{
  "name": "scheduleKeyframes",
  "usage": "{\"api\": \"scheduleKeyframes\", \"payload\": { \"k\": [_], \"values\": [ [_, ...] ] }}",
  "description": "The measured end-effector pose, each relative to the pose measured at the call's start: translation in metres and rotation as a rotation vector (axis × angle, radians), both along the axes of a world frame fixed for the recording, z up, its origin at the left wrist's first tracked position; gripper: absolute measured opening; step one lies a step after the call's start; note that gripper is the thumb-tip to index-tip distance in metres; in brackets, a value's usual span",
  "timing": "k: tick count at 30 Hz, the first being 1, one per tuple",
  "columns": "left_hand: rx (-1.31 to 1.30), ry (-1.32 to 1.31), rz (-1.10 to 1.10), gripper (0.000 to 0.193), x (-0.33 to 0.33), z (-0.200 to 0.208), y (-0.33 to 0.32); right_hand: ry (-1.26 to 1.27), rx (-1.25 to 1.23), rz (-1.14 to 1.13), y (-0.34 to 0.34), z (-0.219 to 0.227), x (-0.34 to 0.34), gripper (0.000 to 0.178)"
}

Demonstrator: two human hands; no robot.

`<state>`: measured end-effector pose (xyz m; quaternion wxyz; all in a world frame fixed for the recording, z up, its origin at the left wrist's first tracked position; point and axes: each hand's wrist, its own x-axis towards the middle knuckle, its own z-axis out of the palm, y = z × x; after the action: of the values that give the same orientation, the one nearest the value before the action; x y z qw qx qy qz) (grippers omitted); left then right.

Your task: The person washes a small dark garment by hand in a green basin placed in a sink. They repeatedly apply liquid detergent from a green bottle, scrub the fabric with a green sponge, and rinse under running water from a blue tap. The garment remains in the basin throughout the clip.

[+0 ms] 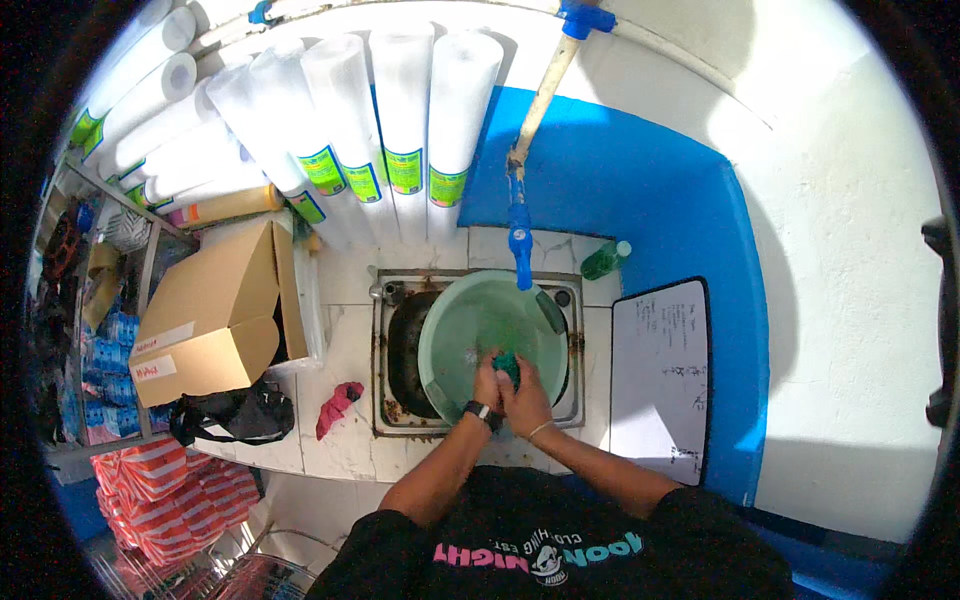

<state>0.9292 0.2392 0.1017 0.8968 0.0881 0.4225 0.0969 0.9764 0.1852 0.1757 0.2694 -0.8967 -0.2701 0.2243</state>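
Both my hands are together over a pale green plastic basin (436, 318) that stands in the metal sink. My left hand (487, 386) and my right hand (527, 402) close around a small dark green crumpled thing (506, 367), which looks like a scouring pad. The fingers partly cover it. The basin seems to hold water, with a small pale spot beside my left hand. A dark rectangular piece (550, 312) lies against the basin's right inner wall. Over the basin's far edge hangs a tap with a blue handle (520, 240).
Around the basin is a stained metal sink (405, 428). On the tiled counter lie a pink cloth (338, 408), a black plastic bag (240, 415) and a cardboard box (215, 310). To the right are a green bottle (605, 260) and a whiteboard (660, 370). White rolls (400, 120) stand behind.
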Motion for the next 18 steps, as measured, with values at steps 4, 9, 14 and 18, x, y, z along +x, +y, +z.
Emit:
{"api": "scheduleKeyframes", "payload": {
  "k": [4, 9, 14, 18],
  "values": [
    [-0.043, -0.085, -0.025, 0.039, 0.002, 0.002, -0.001, 0.105, -0.089, -0.245, -0.003, -0.012, 0.001, 0.068],
    [0.137, -0.057, -0.047, 0.032, 0.003, -0.011, 0.000, 0.026, -0.063, -0.068, -0.007, -0.031, 0.003, 0.063],
    [0.353, 0.081, -0.124, 0.032, 0.005, -0.024, -0.006, -0.062, -0.048, -0.173, -0.007, -0.042, 0.008, 0.062],
    [0.058, -0.048, -0.122, 0.029, 0.003, -0.028, 0.000, 0.095, -0.070, -0.014, -0.005, -0.039, 0.010, 0.064]
  ]
}}
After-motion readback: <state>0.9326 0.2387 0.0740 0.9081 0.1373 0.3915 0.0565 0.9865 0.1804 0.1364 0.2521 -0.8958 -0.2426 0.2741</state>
